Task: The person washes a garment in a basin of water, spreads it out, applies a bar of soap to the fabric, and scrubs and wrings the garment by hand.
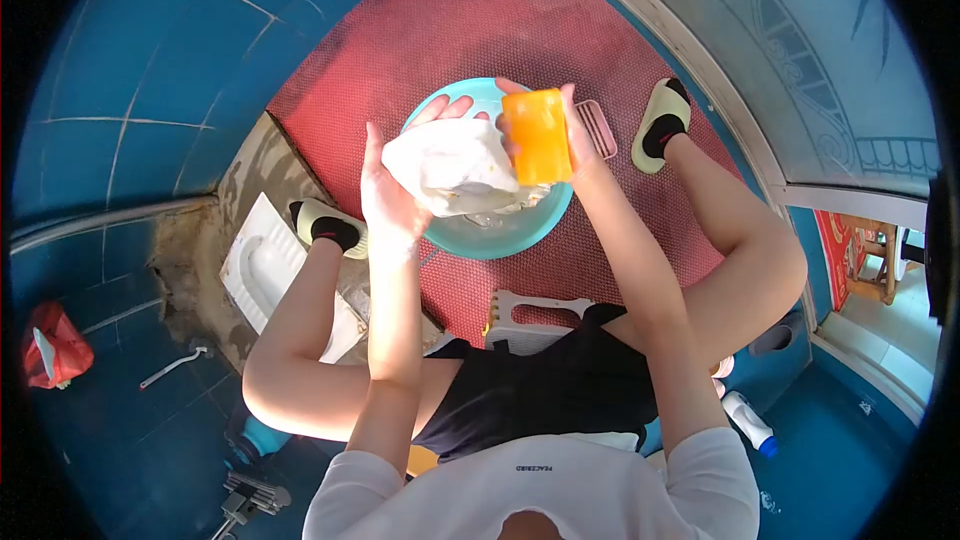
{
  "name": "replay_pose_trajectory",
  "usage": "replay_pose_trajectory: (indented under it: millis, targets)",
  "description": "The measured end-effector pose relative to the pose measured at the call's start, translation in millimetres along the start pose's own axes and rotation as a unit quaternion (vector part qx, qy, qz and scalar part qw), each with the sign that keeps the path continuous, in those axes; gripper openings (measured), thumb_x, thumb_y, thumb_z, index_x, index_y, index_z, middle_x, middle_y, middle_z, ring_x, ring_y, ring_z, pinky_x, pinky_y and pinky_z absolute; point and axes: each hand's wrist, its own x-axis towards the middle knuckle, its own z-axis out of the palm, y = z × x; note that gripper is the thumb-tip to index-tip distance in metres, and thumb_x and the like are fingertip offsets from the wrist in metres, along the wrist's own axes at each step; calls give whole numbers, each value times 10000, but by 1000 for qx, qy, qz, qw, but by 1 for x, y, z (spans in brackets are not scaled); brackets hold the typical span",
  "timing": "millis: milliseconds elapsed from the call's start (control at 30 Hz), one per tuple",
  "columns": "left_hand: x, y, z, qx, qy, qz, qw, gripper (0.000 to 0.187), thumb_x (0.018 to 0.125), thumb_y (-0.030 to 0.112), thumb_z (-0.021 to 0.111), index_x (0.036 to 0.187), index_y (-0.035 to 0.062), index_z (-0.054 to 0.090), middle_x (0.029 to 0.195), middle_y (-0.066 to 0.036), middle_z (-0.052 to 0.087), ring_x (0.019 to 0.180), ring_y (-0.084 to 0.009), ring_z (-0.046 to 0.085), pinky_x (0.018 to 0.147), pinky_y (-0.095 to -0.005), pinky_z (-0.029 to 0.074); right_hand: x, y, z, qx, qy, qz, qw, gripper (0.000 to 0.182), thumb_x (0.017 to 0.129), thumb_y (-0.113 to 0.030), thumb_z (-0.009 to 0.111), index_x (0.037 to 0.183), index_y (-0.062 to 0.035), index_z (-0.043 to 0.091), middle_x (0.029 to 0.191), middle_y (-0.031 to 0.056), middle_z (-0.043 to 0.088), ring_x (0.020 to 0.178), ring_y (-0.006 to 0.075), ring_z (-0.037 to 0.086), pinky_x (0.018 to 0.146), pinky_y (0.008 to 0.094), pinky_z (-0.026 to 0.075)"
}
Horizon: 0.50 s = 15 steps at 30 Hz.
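"Where's the basin?"

"The turquoise basin is on the red mat. Make it the middle of the clock, twelve pointing away from the person."

"And the hands?"

"The left hand is palm up, fingers spread, with the white cloth lying on it, over the basin's nine o'clock half. The right hand is clamped on the orange bar, over the three o'clock half. I can't tell whether bar and cloth touch."

"What blocks the view inside?"

"Cloth, bar and hands cover much of it. A little clear water shows towards six."

"What's crowding it?"

"The pink soap dish sits just beside the rim, between two and three, and the right slipper is beyond it. The left slipper is at eight, between the basin and the squat toilet. At six, the plastic stool stands close to the person's shorts."

"Further out?"

"A red bag and a white brush at eight, a blue-capped bottle between four and five, and the frosted glass door at two."
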Motion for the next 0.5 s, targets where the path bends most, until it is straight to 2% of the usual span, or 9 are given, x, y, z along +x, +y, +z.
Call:
replay_pose_trajectory:
  millis: [33,67,133,167,300,367,400,467,500]
  targets:
    - [1,2,-5,7,1,-3,1000,716,826,520,255,1228,-71,218,1260,-240,280,1163,-358,297,968,-456,237,-2,2,1,-17,-41,6,999,698,719,-619,383,1218,-134,330,898,131,476,729,239,511,613,341,448]
    - [1,5,-9,15,2,-5,1000,732,820,536,246,1224,-74,226,1257,-240,284,1157,-365,303,962,-465,244,-4,4,1,-15,-43,6,999,698,719,-619,383,1218,-134,330,898,131,476,729,239,511,613,341,448]
    - [3,10,-18,37,10,-13,999,743,814,549,242,1215,-77,246,1243,-243,304,1147,-373,315,956,-469,252,-5,8,3,32,-102,10,994,690,724,-611,395,1213,-128,338,878,141,463,660,222,473,584,305,424]
    - [3,12,-22,58,18,-23,998,754,808,561,237,1205,-80,265,1229,-246,324,1136,-380,326,951,-473,260,-5,7,6,23,-100,10,995,686,723,-610,403,1207,-127,345,863,139,460,627,197,432,576,281,400]
    - [5,15,-45,94,27,-75,992,761,801,576,230,1218,-60,265,1212,-225,364,1122,-349,362,951,-455,266,5,3,14,34,-111,-10,993,682,722,-612,405,1203,-133,351,875,133,455,645,196,435,597,281,403]
    - [7,9,-55,232,17,-103,967,777,767,604,302,1184,-51,338,1165,-189,432,1095,-273,414,935,-388,309,10,-4,28,17,-98,-36,994,648,723,-590,443,1200,-159,356,878,118,450,658,173,439,617,272,378]
    - [5,5,-60,231,18,-103,967,777,767,604,302,1184,-51,338,1165,-189,432,1095,-273,414,935,-388,309,12,-7,36,17,-97,-36,994,648,723,-590,443,1200,-159,356,878,118,450,658,173,439,617,272,378]
    - [2,-4,-65,354,-58,-121,926,661,760,466,510,1160,-44,381,1110,-124,485,1026,-191,468,883,-321,360,19,-10,53,-12,-71,-53,996,660,726,-596,429,1210,-155,341,880,113,448,657,167,438,644,276,376]
    - [5,-10,-65,352,-60,-122,926,661,760,466,510,1160,-44,381,1110,-124,485,1026,-191,468,883,-321,360,20,-12,61,-23,-61,-50,997,687,727,-606,408,1222,-138,321,885,110,447,656,169,438,623,271,389]
